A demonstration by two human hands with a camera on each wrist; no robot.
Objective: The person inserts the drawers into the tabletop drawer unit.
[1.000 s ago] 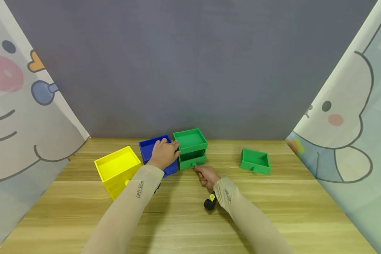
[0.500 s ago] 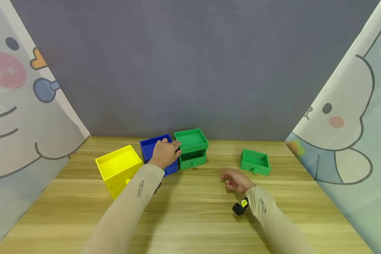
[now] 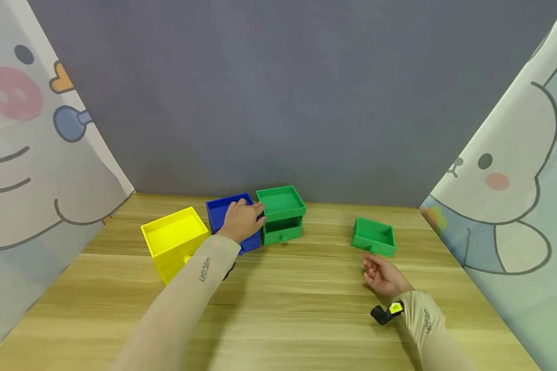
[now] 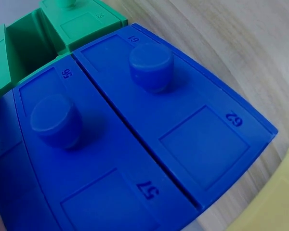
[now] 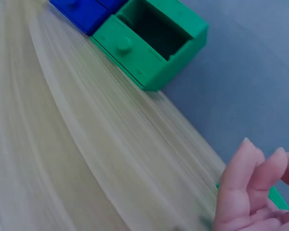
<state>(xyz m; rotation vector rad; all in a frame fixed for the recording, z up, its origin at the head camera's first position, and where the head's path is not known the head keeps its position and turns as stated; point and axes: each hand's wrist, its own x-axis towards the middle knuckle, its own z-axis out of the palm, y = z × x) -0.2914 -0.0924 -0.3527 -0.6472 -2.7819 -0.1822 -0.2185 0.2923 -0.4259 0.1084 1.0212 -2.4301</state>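
Observation:
My left hand (image 3: 240, 220) rests over the top of a small blue drawer cabinet (image 3: 216, 215). Its fingers reach to the left edge of the green drawer cabinet (image 3: 291, 213) beside it. That green cabinet has an open upper slot above its lower drawer (image 3: 276, 238). In the left wrist view, two blue drawers with round knobs (image 4: 151, 67) sit in their cabinet. To the right, my right hand (image 3: 384, 275) hovers with loosely bent fingers, holding nothing, just in front of a loose green drawer (image 3: 364, 244). Part of that drawer shows behind the fingers in the right wrist view.
A yellow drawer cabinet (image 3: 178, 245) stands left of the blue one, beside my left forearm. The wooden table (image 3: 301, 309) ends at a grey backdrop (image 3: 283, 103). Cartoon-printed cloths flank both sides.
My right hand has let go of the green cabinet's lower drawer knob and moved right to the loose green drawer. My left hand has stayed in place.

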